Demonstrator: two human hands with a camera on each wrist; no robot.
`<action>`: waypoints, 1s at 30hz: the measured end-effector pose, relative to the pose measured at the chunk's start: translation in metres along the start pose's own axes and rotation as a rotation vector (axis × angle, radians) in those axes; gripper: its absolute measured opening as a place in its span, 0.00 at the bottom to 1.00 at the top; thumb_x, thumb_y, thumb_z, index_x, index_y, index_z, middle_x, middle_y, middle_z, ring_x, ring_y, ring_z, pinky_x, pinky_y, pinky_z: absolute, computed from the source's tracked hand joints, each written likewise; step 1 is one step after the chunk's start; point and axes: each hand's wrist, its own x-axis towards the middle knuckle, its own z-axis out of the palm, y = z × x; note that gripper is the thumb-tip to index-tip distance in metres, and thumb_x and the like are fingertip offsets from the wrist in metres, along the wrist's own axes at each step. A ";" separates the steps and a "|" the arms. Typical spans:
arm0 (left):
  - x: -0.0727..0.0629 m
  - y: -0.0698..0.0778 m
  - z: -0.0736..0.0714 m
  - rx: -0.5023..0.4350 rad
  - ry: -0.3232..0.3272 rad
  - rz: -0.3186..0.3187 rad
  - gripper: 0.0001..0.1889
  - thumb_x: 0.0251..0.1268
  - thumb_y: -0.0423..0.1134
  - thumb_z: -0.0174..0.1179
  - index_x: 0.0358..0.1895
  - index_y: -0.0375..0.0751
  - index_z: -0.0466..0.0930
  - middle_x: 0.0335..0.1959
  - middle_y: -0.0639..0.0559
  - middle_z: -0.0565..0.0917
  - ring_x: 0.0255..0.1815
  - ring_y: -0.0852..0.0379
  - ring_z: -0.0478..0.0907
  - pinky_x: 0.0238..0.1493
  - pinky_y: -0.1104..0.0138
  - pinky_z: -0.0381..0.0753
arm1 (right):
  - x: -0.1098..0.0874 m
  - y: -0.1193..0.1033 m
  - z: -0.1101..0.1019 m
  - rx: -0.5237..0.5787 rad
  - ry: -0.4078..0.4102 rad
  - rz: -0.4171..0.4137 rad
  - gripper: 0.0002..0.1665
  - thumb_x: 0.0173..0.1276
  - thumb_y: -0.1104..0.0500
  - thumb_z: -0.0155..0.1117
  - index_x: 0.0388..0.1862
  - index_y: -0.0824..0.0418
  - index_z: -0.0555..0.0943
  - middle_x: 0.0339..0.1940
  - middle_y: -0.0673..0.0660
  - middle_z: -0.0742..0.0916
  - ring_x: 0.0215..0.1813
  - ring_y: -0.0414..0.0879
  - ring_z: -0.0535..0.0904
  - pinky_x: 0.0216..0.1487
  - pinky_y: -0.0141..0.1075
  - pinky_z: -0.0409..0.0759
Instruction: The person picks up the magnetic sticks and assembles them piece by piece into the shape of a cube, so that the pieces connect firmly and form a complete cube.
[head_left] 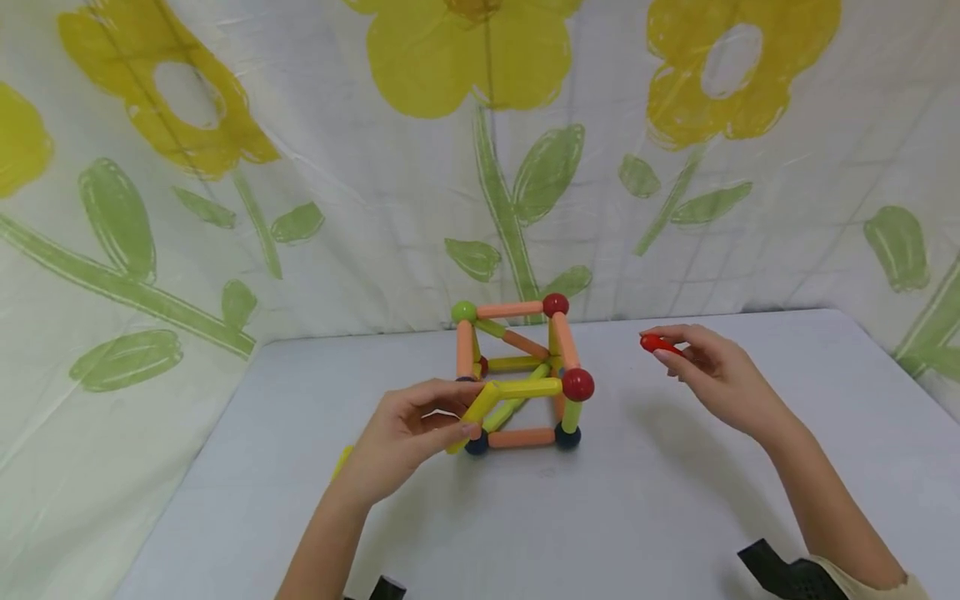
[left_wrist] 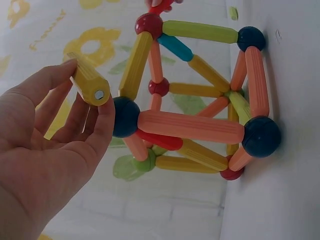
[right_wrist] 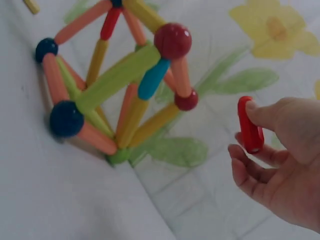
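Note:
A cube-like frame of magnetic rods and balls (head_left: 522, 437) stands on the table, with coral, yellow and green rods joining red, blue and green balls. Slanting two-part rods, one of them partly blue (left_wrist: 177, 48), brace its sides. My left hand (head_left: 408, 433) pinches a yellow magnetic rod (left_wrist: 90, 82) between thumb and fingers, near the frame's front left top corner and its blue ball (left_wrist: 126, 117). To the right of the frame, apart from it, my right hand (head_left: 720, 375) pinches a short red magnetic rod (right_wrist: 251, 125) above the table.
Another yellow piece (head_left: 342, 460) lies on the white table (head_left: 637, 517), partly hidden behind my left wrist. A white curtain (head_left: 360, 250) painted with yellow flowers hangs behind the table's back edge.

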 end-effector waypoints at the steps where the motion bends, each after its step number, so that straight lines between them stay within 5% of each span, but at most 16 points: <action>1: 0.000 0.000 0.002 0.005 -0.007 -0.006 0.21 0.67 0.24 0.68 0.63 0.31 0.83 0.56 0.42 0.87 0.51 0.54 0.84 0.55 0.63 0.87 | -0.001 -0.007 0.001 0.012 0.005 -0.014 0.19 0.80 0.63 0.62 0.67 0.62 0.81 0.51 0.52 0.86 0.40 0.39 0.82 0.40 0.27 0.82; 7: 0.001 0.002 0.011 0.073 -0.063 -0.063 0.19 0.69 0.28 0.69 0.63 0.34 0.84 0.59 0.42 0.86 0.52 0.53 0.84 0.56 0.65 0.86 | -0.008 -0.042 0.009 0.081 0.021 -0.063 0.18 0.79 0.66 0.63 0.65 0.59 0.81 0.49 0.44 0.86 0.39 0.43 0.83 0.41 0.28 0.82; 13: 0.002 0.002 0.021 0.084 -0.122 -0.048 0.20 0.70 0.29 0.68 0.63 0.36 0.85 0.58 0.43 0.87 0.52 0.52 0.84 0.55 0.65 0.87 | -0.013 -0.066 0.022 0.193 -0.017 -0.156 0.14 0.77 0.71 0.63 0.57 0.60 0.81 0.50 0.48 0.88 0.40 0.44 0.83 0.41 0.29 0.84; 30: 0.001 0.002 0.031 0.120 -0.148 -0.044 0.20 0.71 0.31 0.69 0.64 0.40 0.85 0.54 0.46 0.87 0.49 0.54 0.84 0.53 0.65 0.87 | -0.018 -0.083 0.056 0.194 -0.169 -0.345 0.19 0.72 0.71 0.69 0.56 0.53 0.85 0.49 0.47 0.87 0.46 0.40 0.84 0.48 0.32 0.87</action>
